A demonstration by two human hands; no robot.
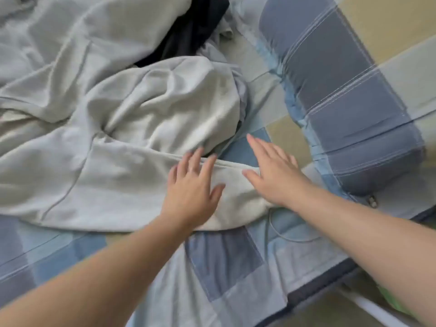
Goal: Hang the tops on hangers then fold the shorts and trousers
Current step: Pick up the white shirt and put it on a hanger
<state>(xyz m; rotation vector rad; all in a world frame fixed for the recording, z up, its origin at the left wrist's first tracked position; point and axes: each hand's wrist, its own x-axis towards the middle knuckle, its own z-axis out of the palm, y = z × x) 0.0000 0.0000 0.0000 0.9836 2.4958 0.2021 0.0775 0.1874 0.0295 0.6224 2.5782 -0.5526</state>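
A large, crumpled pale grey garment (113, 128) lies spread over the bed, with seams and a hem visible. My left hand (193, 185) rests flat on its near right corner, fingers apart. Just to the right, my right hand (273, 171) lies flat with fingers spread, partly on the garment's edge and partly on the sheet. Neither hand grips any cloth. A dark navy garment (195, 31) pokes out from under the pale one at the top. A thin pale cord (273, 230) trails from the garment's corner onto the sheet.
The bed has a blue, grey and beige checked sheet (224, 260). A pillow (349, 95) in the same checked fabric lies at the right. The bed's edge and a white rail (368, 305) show at the bottom right.
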